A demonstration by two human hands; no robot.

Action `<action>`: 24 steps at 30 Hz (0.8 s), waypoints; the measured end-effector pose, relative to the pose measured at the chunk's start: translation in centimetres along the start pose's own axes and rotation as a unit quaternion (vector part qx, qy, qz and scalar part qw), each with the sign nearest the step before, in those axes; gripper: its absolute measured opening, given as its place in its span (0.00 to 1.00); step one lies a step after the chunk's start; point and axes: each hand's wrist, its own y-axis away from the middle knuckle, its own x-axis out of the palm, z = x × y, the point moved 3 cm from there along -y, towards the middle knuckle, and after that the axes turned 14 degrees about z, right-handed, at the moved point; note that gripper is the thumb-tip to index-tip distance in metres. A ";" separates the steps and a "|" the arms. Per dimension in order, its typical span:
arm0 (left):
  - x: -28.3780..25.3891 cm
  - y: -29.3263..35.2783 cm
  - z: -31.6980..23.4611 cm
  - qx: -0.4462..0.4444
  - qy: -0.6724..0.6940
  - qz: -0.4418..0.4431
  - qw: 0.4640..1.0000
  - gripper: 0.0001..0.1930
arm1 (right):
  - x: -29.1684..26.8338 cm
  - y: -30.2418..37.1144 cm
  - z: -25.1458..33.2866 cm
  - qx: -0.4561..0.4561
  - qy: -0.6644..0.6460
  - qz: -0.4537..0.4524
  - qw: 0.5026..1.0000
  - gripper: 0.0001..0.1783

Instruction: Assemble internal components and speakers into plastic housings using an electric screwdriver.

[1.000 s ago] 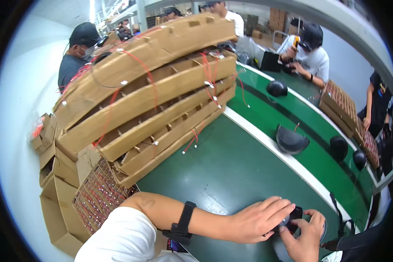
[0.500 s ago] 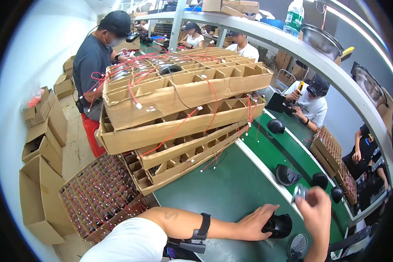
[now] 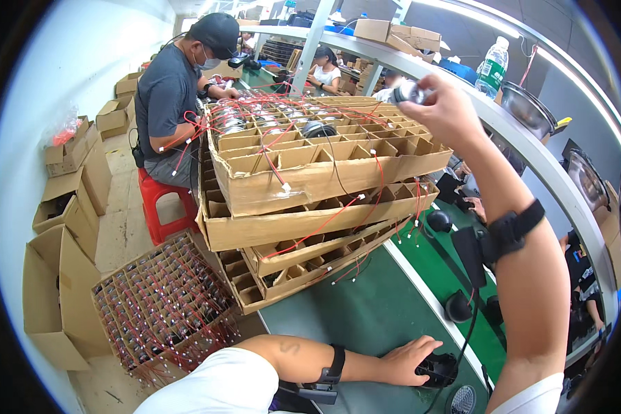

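The right hand (image 3: 443, 103) has risen, pinching a small round metal part (image 3: 408, 92) above the stacked cardboard divider trays (image 3: 310, 172), while the left hand (image 3: 408, 359) stays cupped over a black rounded housing (image 3: 440, 369) on the green worktop (image 3: 366, 310).

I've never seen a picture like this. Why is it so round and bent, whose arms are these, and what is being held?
The picture comes from a wide fisheye camera worn on a person's head, looking down; that bends straight edges. Both arms belong to the wearer. The left hand rests on a black rounded part on the green table. The right hand is raised, pinching a small silvery round part above the stacked cardboard trays, whose cells hold similar parts with red wires. More black parts lie along the table. Another person sits on a red stool.
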 end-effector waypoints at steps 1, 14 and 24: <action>-0.2 0.2 -0.2 0.000 0.007 0.000 1.000 0.44 | 0.5 -0.3 0.4 -0.002 0.000 0.000 1.000 0.26; 0.8 -0.3 -0.4 0.018 0.035 0.009 0.999 0.44 | 1.2 2.7 1.9 -0.318 0.303 -0.103 0.893 0.24; -2.5 -1.3 4.0 0.044 0.068 -0.168 0.982 0.47 | 5.6 33.4 -12.9 0.412 0.057 0.177 0.892 0.26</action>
